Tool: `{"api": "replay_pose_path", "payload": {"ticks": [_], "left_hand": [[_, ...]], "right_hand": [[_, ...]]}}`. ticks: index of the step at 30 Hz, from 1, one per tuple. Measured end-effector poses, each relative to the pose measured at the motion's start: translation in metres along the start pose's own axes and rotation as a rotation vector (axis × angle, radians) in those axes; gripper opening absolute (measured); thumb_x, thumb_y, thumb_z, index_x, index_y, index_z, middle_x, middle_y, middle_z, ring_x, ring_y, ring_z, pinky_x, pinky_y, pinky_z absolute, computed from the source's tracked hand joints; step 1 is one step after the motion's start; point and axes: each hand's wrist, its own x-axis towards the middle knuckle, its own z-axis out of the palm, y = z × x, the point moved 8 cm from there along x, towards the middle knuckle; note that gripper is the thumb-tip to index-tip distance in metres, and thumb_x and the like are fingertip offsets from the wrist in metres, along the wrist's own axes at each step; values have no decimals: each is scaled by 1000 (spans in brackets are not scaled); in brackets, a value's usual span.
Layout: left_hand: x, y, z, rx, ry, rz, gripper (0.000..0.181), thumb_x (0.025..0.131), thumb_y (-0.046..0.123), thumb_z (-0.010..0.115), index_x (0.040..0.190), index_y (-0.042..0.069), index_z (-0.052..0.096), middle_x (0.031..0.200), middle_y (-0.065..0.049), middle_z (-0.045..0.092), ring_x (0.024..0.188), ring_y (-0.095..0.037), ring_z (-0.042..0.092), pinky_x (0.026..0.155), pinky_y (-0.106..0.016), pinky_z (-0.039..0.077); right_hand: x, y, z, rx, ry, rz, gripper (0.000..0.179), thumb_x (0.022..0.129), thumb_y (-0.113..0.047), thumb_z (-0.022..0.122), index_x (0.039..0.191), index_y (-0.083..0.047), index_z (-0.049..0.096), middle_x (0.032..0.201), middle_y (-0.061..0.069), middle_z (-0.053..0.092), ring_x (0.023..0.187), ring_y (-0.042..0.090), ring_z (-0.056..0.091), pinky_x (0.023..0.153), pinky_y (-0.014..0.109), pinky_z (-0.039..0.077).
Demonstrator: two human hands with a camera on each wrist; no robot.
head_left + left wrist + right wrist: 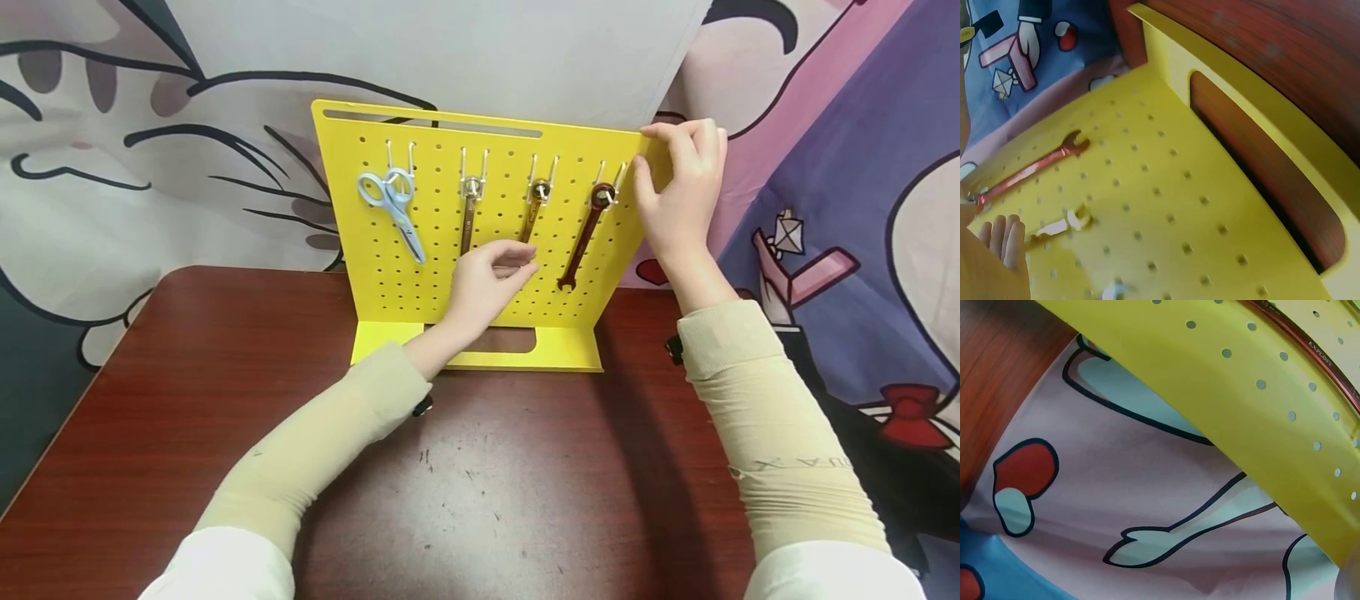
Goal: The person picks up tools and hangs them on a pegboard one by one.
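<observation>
A yellow pegboard point(497, 218) stands upright on its base. My right hand point(682, 192) grips its upper right corner, thumb on the front face. My left hand point(487, 283) is in front of the board's middle, thumb and fingertips apart, near the middle wrench point(532, 218). In the left wrist view, its fingers point(1015, 244) lie beside that golden-looking wrench point(1054, 227). A dark red wrench point(582, 242) hangs on the right, and another wrench point(467, 223) hangs left of the middle one, its lower part hidden by my left hand. Light blue scissors point(403, 218) hang farthest left.
The pegboard's base point(570, 354), with a cutout in it, rests on a reddish-brown table point(450, 483). Close behind hangs a cartoon-printed cloth point(247, 175), which continues along the right side. White double-prong hooks point(412, 154) carry the tools.
</observation>
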Motion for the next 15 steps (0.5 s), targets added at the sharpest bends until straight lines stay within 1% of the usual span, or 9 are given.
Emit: {"api": "replay_pose_path", "payload": {"ticks": [2, 4, 7, 10, 12, 15], "left_hand": [[-7, 0, -13, 44, 0, 25, 29, 97, 8, 77, 125, 0, 74, 125, -14, 78, 116, -26, 75, 100, -25, 60], [-14, -1, -26, 119, 2, 60, 31, 98, 10, 77, 127, 1, 74, 128, -14, 76, 118, -27, 73, 104, -29, 59], [-26, -1, -45, 271, -6, 121, 36, 98, 15, 77, 132, 3, 72, 134, -13, 74, 124, -29, 70, 109, -39, 56], [-39, -4, -63, 448, -31, 186, 45, 98, 23, 78, 138, 5, 69, 144, -12, 69, 134, -31, 64, 115, -48, 51], [-48, -7, -73, 567, -61, 221, 52, 98, 28, 77, 143, 7, 65, 152, -11, 63, 142, -32, 58, 121, -51, 46], [-61, -11, -87, 745, -98, 301, 61, 98, 36, 75, 149, 6, 60, 160, -14, 55, 150, -36, 50, 127, -52, 38]], "right_hand": [[-1, 0, 0, -7, -10, -1, 31, 94, -11, 66, 121, -2, 75, 112, 26, 58, 114, 42, 47, 107, 32, 34], [-3, 1, 1, -7, -18, 0, 33, 94, -12, 65, 124, -2, 74, 118, 30, 59, 117, 42, 48, 109, 34, 34], [-7, 1, 1, -12, -30, -8, 37, 95, -13, 65, 130, -2, 73, 127, 29, 61, 125, 41, 50, 114, 36, 35], [-14, 2, 2, -4, -39, -29, 42, 96, -13, 64, 136, -3, 69, 138, 26, 61, 137, 37, 50, 123, 38, 33], [-21, 2, 2, -3, -48, -53, 46, 96, -14, 64, 140, -4, 66, 145, 23, 59, 144, 35, 47, 127, 38, 30], [-36, 1, -1, 3, -55, -71, 49, 96, -16, 65, 143, -6, 64, 154, 19, 54, 151, 33, 42, 130, 40, 28]]}}
